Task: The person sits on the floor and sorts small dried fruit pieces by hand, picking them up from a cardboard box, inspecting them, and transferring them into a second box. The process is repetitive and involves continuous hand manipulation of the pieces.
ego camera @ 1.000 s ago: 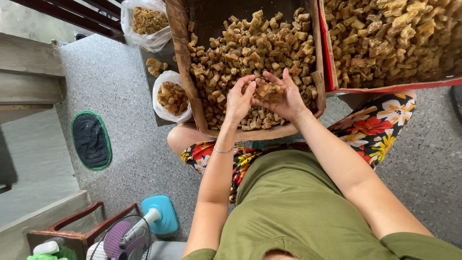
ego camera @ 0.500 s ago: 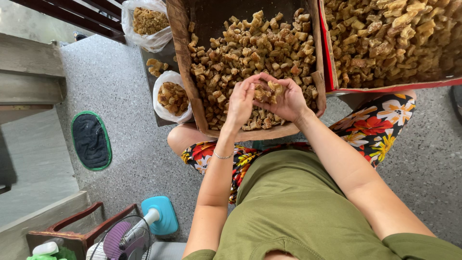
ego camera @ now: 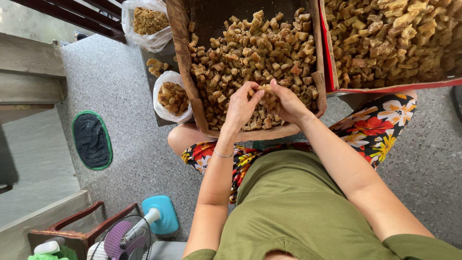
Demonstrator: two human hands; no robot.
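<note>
On the speckled floor (ego camera: 120,159), I see my left hand (ego camera: 240,108) and right hand (ego camera: 288,103) closed round a clump (ego camera: 267,96) over the box (ego camera: 185,58) (heaped full); crumbs could slip through loose fingers onto my lap.

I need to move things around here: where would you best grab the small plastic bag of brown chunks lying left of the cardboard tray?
Probably by the bunched open rim of the plastic bag, coming from above on the floor side. Its loose film gathers there, and the cardboard tray crowds its right side, touching or nearly so.

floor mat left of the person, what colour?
Dark oval floor mat with a green rim, head view.
</note>
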